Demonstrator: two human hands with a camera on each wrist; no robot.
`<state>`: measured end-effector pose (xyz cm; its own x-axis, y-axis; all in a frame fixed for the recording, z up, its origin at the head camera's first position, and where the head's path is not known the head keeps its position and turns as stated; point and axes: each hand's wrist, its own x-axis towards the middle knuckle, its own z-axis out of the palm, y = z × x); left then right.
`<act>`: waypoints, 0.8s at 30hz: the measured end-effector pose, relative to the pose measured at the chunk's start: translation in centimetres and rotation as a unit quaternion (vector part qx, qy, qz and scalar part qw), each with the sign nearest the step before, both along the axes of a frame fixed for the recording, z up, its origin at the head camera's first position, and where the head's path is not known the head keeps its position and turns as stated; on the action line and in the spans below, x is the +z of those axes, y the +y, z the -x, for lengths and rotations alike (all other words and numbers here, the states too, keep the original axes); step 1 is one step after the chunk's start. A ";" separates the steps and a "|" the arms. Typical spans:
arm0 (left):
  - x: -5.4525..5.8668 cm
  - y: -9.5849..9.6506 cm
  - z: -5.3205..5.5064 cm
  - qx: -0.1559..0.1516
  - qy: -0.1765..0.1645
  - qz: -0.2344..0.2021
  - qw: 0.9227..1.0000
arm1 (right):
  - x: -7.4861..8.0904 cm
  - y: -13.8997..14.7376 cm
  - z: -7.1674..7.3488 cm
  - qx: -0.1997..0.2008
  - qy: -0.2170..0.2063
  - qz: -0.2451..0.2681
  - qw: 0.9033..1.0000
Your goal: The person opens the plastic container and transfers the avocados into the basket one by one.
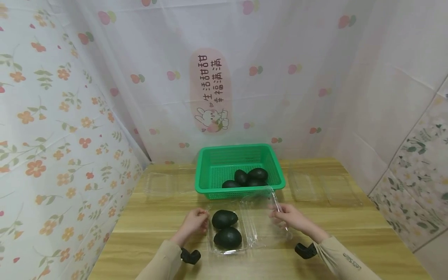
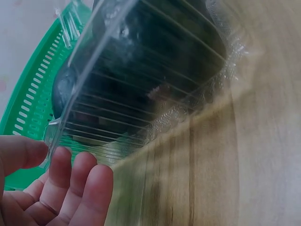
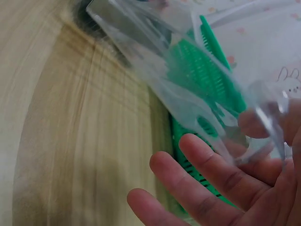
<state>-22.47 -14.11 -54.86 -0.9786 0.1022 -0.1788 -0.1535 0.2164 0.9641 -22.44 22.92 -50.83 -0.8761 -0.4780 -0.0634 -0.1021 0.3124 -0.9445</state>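
Observation:
Two dark green avocados lie one behind the other in the tray half of a clear plastic clamshell box. At the tray's left side, my left hand pinches the rim between thumb and forefinger, as the left wrist view shows. My right hand holds the outer edge of the raised transparent lid, which tilts up on the right of the tray. In the right wrist view the thumb lies over the lid's edge and the other fingers spread below it.
Behind the box stands a green plastic basket with several avocados in its right part. Clear plastic boxes lie at the back left and back right of the wooden table. Patterned curtains hang around it.

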 end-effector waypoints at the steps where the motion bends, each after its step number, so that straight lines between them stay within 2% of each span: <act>1: 0.0 0.1 0.1 0.000 0.001 -0.003 1.000 | -0.2 0.2 0.0 0.002 0.008 -0.001 1.000; 7: 0.1 0.1 0.3 0.005 0.006 -0.011 1.000 | -1.0 0.8 -0.2 0.023 0.042 0.017 0.999; 10: 0.1 0.2 0.3 0.007 0.006 -0.015 1.000 | -1.3 0.8 -0.3 0.004 0.038 0.003 0.999; 15: 0.1 0.4 0.5 0.010 -0.006 -0.022 1.000 | -1.9 0.8 -0.4 -0.048 0.020 -0.053 0.997; 24: 0.3 0.7 0.7 0.003 -0.003 -0.022 1.000 | -3.1 1.1 -0.5 -0.077 0.029 -0.096 0.992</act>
<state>-23.15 -13.40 -54.58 -0.9781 0.1045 -0.1801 -0.1606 0.1722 0.9719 -21.96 24.03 -53.95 -0.9429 -0.3214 -0.0876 -0.0911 0.5016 -0.8603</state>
